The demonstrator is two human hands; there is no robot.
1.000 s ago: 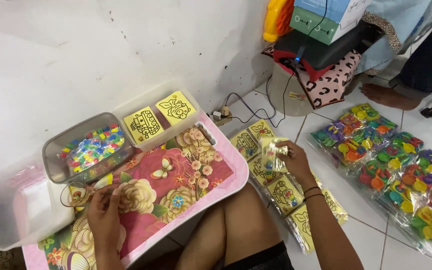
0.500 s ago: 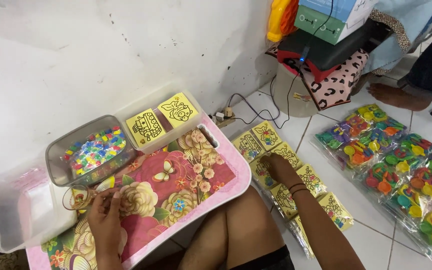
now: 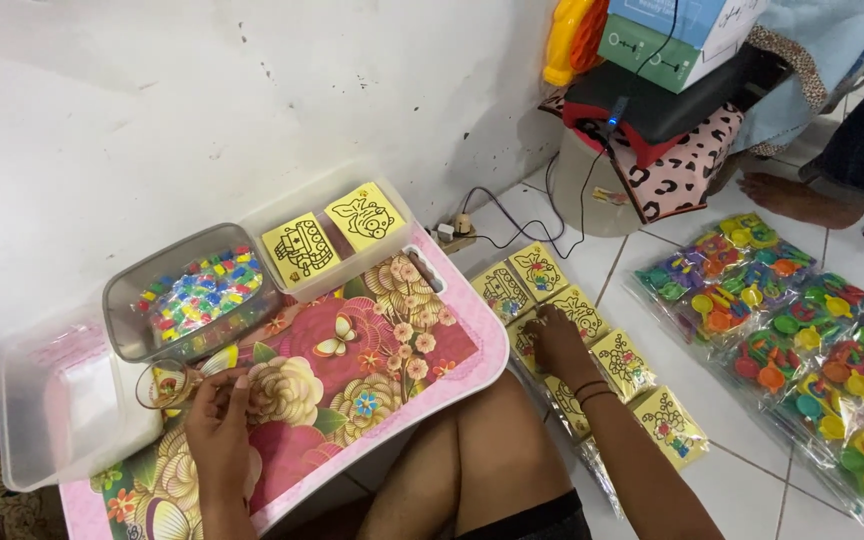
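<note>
My left hand (image 3: 217, 415) rests on a pink floral lap tray (image 3: 432, 340) and pinches a small clear plastic bag (image 3: 164, 385) with a yellow piece beside it. Just above it stands a grey tub (image 3: 122, 300) full of small coloured pieces. My right hand (image 3: 557, 340) lies palm down on a row of yellow picture-card packets (image 3: 632, 360) spread on the tiled floor to the right of my knee. Its fingers rest flat on the packets and hold nothing up.
A clear tray with two yellow picture cards (image 3: 332, 240) stands at the lap tray's far edge, a clear plastic box (image 3: 62, 400) at its left. Bags of coloured plastic toys (image 3: 802, 350) cover the floor at right. A stool stacked with boxes (image 3: 672, 110), a cable (image 3: 492, 215) and another person's foot (image 3: 792, 195) are behind.
My right hand has lowered the yellow packet it was holding up and now lies flat on the row on the floor. The left hand has stayed on the lap tray.
</note>
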